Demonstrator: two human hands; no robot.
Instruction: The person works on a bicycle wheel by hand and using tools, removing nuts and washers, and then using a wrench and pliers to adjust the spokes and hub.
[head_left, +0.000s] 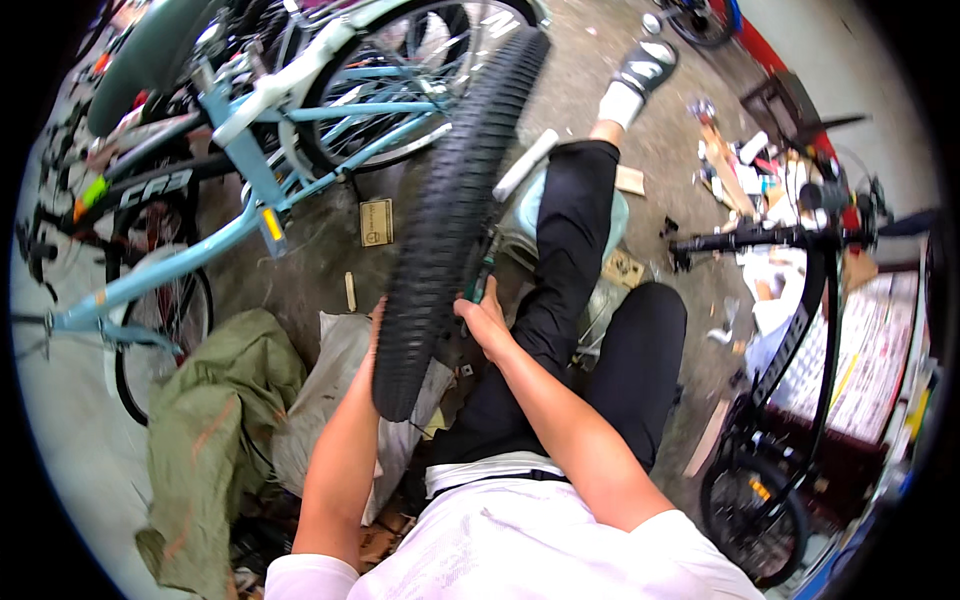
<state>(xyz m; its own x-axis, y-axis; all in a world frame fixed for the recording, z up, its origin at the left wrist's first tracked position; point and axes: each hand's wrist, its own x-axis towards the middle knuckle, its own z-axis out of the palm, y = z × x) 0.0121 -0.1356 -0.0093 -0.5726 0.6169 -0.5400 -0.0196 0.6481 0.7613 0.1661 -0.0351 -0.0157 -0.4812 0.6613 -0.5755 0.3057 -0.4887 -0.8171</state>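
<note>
A black knobby bicycle tire (440, 220) stands upright in front of me, leaning slightly, its tread facing up. My left hand (377, 322) is at the tire's left side; its fingers are hidden behind the tread, so their grip does not show. On the other side, my right hand (486, 320) is closed around a tool with green handles (482, 272), held close to the wheel's hub side. The tool's tip and whatever it meets are too blurred and covered to make out.
A light-blue bicycle (250, 160) stands at the left, above a green cloth (225, 430) and a grey sack (325, 400). A small cardboard box (376, 222) lies on the floor. At right are a black bicycle (800, 330), scattered clutter (740, 165) and a wooden strip (708, 438).
</note>
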